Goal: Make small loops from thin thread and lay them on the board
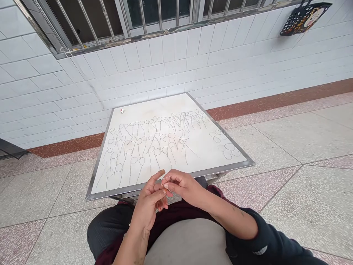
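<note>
Just past the table's near edge, my left hand and my right hand meet at the fingertips. Both are pinched around a thin wire, of which only a short pale stretch shows between the fingers. My left index finger sticks out toward the table. Across the white tabletop lie several thin wires bent into a loop with a long tail, set in rough rows. Toward the right side lie several closed wire rings without visible tails.
A metal rim edges the table, which stands against a white tiled wall. On its far left corner sits a small white-and-red object. Barred windows and a hanging patterned bag are above. My legs are under the near edge.
</note>
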Available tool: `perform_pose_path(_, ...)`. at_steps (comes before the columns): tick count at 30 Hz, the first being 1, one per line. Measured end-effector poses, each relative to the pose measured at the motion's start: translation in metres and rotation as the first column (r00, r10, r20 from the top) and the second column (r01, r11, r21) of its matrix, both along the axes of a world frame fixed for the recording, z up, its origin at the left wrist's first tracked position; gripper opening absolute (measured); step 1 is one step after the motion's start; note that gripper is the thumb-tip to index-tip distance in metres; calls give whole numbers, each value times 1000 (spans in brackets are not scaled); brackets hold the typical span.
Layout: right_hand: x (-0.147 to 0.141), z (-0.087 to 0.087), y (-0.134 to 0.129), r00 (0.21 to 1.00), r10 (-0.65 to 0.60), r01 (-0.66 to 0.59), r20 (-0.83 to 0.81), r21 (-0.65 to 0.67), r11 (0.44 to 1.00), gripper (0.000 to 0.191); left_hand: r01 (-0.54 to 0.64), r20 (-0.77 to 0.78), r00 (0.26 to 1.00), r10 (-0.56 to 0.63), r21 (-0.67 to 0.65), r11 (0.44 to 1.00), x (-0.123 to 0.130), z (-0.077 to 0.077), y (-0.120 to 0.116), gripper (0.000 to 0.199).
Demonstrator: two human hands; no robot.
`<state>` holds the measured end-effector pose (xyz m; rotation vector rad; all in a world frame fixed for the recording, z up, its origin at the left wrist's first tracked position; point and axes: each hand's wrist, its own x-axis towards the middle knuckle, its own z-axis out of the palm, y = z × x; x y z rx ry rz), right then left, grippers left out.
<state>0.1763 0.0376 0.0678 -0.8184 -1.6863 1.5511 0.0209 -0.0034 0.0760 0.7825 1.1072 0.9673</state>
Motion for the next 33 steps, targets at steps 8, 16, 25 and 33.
perform_pose_path(8,3,-6,-1,977,-93,42,190,257,965,16,-10,-27,1000,10,-15,1000,5,-7,1,60)
perform_pose_path(16,8,-11,10,999,-39,40,19,-56,998,12,-38,-24,999,37,-28,999,9,-11,-2,64)
perform_pose_path(25,20,-19,27,983,-173,163,-66,-136,977,18,-45,-25,999,46,39,998,9,-13,-12,60)
perform_pose_path(33,29,-23,35,974,-217,210,-57,-109,972,21,-6,-47,999,7,22,1000,3,-24,-28,58)
